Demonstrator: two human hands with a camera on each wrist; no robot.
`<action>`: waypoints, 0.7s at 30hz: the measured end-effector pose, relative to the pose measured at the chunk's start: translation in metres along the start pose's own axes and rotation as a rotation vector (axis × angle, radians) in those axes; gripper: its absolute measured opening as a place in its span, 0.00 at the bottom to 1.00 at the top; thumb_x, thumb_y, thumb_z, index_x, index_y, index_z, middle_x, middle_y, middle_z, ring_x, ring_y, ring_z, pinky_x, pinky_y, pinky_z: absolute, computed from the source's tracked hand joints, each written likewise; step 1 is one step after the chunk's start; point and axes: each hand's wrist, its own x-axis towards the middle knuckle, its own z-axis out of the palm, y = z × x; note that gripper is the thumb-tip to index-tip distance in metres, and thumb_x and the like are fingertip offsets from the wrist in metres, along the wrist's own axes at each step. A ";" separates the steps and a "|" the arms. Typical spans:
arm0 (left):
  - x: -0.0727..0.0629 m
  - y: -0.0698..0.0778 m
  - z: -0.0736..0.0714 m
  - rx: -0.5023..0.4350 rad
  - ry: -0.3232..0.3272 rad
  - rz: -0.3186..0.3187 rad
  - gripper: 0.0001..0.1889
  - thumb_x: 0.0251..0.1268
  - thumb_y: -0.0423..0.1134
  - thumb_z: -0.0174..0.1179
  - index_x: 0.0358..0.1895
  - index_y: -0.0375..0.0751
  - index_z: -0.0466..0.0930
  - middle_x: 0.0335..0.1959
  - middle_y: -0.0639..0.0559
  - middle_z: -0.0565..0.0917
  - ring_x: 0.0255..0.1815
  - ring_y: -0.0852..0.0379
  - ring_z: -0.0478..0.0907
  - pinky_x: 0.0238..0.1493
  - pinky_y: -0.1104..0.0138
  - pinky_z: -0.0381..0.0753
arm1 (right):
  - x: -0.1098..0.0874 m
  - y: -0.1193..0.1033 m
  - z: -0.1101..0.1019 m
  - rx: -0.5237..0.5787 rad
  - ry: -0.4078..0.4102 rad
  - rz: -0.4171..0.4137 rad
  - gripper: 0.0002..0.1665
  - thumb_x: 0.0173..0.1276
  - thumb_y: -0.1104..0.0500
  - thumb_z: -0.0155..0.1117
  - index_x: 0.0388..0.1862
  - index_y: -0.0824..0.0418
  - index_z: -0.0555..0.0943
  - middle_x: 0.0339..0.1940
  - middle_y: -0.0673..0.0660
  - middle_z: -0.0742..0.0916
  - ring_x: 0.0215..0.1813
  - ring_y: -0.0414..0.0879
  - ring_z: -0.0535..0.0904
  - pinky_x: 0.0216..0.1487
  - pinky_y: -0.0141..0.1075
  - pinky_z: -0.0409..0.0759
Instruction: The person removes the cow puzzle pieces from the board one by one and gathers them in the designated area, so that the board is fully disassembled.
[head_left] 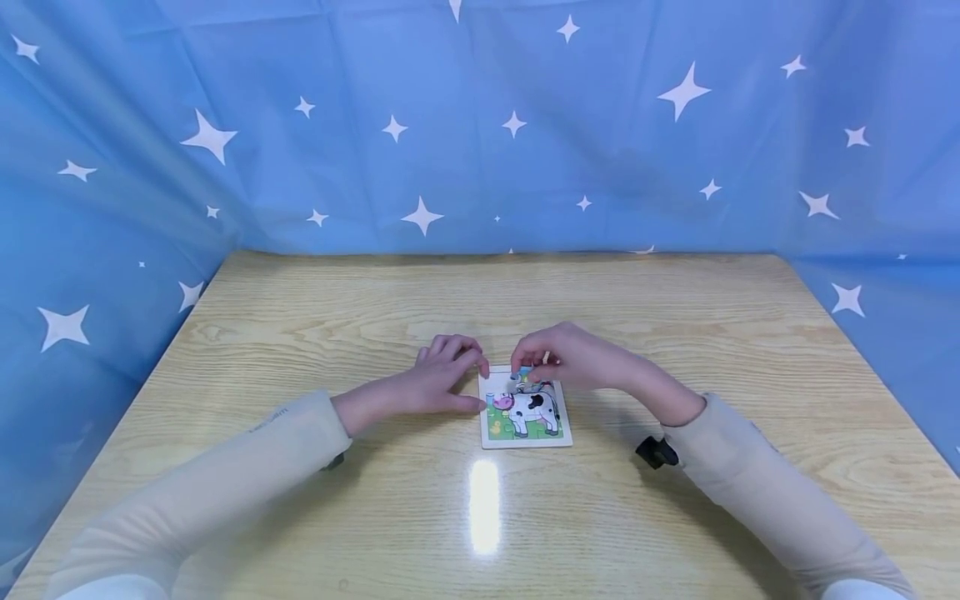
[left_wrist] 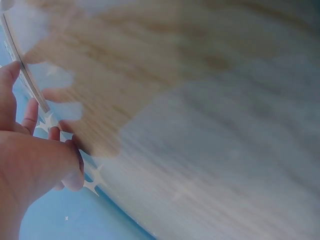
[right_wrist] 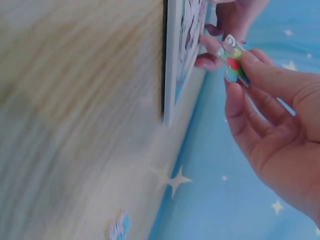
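Green-red piece (right_wrist: 234,64), tilted, pinched by right hand (head_left: 566,356); left hand (head_left: 441,386), fingers extended, touches puzzle (head_left: 525,444); cow (head_left: 529,406) crosswise, head left.

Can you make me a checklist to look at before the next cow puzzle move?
1. Piece held: ok. The right hand pinches a puzzle piece.
2. Board touched at its side: ok. The left hand is at the left edge of the puzzle board.
3. Room for a piece: ok. A bare patch shows at the board's top left.
4. Piece turned the right way: cannot tell. Fingers cover some of it.
5. No pieces left out: not ok. What looks like another piece lies on the table.
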 end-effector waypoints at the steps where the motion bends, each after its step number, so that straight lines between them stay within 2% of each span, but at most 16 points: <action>1: 0.000 0.000 0.000 0.000 0.000 0.000 0.21 0.75 0.49 0.71 0.62 0.48 0.76 0.79 0.36 0.65 0.77 0.32 0.57 0.67 0.46 0.62 | -0.001 0.000 -0.002 0.002 -0.005 0.012 0.11 0.76 0.72 0.71 0.50 0.60 0.88 0.42 0.48 0.90 0.45 0.43 0.85 0.48 0.39 0.87; 8: -0.001 0.001 -0.001 -0.009 -0.002 0.001 0.20 0.76 0.49 0.71 0.62 0.48 0.76 0.79 0.36 0.65 0.78 0.32 0.56 0.68 0.46 0.61 | -0.009 0.003 -0.015 0.000 -0.010 0.050 0.11 0.76 0.73 0.70 0.51 0.63 0.90 0.41 0.49 0.89 0.43 0.44 0.83 0.48 0.42 0.88; 13: -0.001 -0.001 -0.001 -0.011 -0.006 0.003 0.20 0.76 0.49 0.71 0.62 0.48 0.76 0.79 0.36 0.65 0.79 0.32 0.56 0.68 0.46 0.60 | -0.016 0.006 -0.023 0.003 -0.016 0.061 0.11 0.77 0.74 0.68 0.52 0.65 0.91 0.43 0.50 0.90 0.41 0.43 0.83 0.45 0.39 0.85; 21: 0.000 -0.002 0.000 -0.020 -0.014 0.011 0.20 0.77 0.49 0.70 0.63 0.48 0.76 0.80 0.36 0.63 0.79 0.32 0.55 0.69 0.45 0.60 | -0.030 0.009 -0.031 0.012 -0.011 0.031 0.12 0.76 0.75 0.68 0.53 0.68 0.90 0.42 0.51 0.90 0.39 0.47 0.86 0.41 0.37 0.84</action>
